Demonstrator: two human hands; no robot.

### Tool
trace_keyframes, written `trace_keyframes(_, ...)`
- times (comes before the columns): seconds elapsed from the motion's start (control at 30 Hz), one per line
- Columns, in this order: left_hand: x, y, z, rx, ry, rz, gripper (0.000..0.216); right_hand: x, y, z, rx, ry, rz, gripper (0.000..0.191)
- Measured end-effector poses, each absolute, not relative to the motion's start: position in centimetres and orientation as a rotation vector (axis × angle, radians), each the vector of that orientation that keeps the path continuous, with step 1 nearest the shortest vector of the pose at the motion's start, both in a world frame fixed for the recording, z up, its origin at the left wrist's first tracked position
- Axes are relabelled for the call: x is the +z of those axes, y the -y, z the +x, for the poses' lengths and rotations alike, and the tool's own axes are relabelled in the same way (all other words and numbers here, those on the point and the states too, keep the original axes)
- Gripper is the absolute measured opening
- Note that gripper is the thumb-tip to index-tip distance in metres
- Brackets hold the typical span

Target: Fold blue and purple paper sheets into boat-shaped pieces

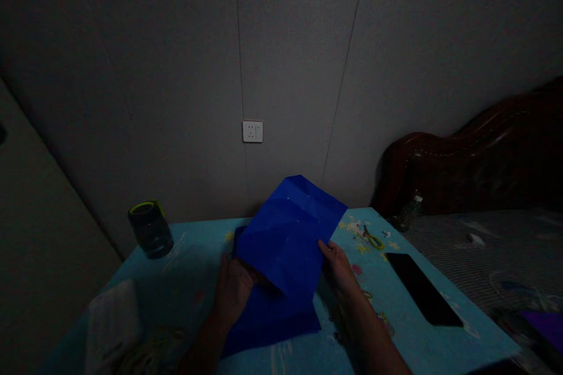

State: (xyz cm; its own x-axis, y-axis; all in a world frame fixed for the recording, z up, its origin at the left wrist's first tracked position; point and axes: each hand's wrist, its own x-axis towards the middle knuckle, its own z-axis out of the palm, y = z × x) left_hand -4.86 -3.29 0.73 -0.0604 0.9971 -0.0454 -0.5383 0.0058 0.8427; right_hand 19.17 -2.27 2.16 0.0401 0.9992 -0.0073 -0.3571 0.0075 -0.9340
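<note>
A creased, glossy blue sheet (pixel 290 228) is raised over the table, its upper part tilted toward the wall. My right hand (pixel 336 266) pinches its right edge, thumb on the near face and the other fingers mostly behind. At the lower left edge, my left hand (pixel 234 288) is closed on the sheet, palm partly showing and some fingertips hidden by it. More blue material (pixel 277 325) lies flat below, on the light blue patterned tablecloth (pixel 259 363). Whether the two blue parts are one folded piece I cannot tell.
A dark cup with a yellow-green rim (pixel 152 231) stands at the back left, near a pale box (pixel 113 322). Toward the right lie yellow-handled scissors (pixel 373 240) and a black flat slab (pixel 422 290). A bed (pixel 461 246) adjoins the table's right side; a wall is behind.
</note>
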Motion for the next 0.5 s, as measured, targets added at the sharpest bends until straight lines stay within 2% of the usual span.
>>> trace_keyframes(0.13, 0.7, 3.2, -5.8, 1.420, -0.878, 0.592, 0.064, 2.8, 2.9, 20.6, 1.496, 0.953, -0.984, 0.031)
trace_keyframes(0.3, 0.7, 2.7, -6.2, 1.441, -0.918, 0.599, 0.058, 2.8, 3.6, 22.3, 1.676, 1.099, -1.084, 0.031)
trace_keyframes(0.5, 0.8, 2.1, -6.0, 1.392, -0.987, 0.740, 0.054, 2.6, 3.7, 23.0, 1.707, 1.178, -1.141, 0.034)
